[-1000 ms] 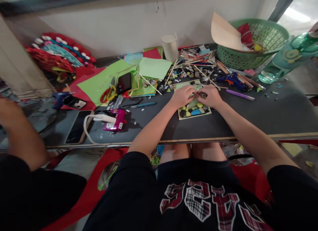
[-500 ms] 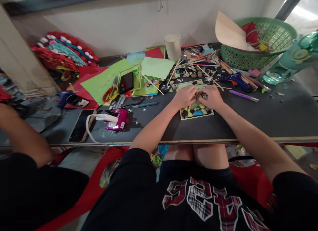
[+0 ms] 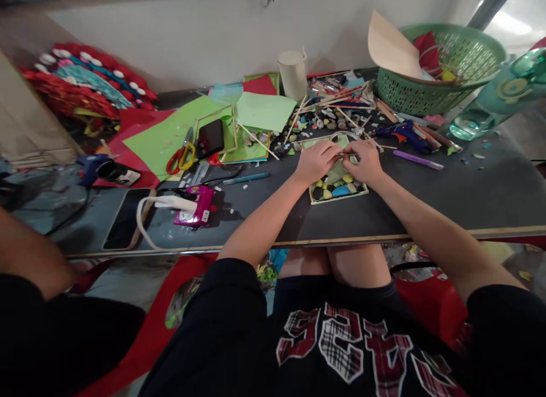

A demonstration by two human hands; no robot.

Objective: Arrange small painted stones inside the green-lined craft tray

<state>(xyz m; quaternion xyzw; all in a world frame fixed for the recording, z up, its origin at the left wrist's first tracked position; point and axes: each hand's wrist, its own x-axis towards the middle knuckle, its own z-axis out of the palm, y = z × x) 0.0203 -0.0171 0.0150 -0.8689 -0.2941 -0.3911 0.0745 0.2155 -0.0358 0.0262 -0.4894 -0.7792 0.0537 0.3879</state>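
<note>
Both hands meet over a small framed panel with a pale green backing, lying near the table's front edge. Painted pebbles, among them a blue pebble, fill its near part. My left hand comes in from the left, fingers bent together toward the panel's middle. From the right, my right hand has its thumb and fingers pinched beside the left fingertips. Something small seems to be between the fingers, but I cannot make out what. A thin pale loop shows just behind the hands.
Pebbles and sticks lie behind the panel. A blue glue gun, a purple pen and a green basket are on the right. Leftward are scissors, a pink power adapter, a phone and a co-worker's arm.
My fingers have shifted slightly over the panel, and more of its green middle now shows. The camera view has turned a little; the co-worker's arm at left has moved lower.
</note>
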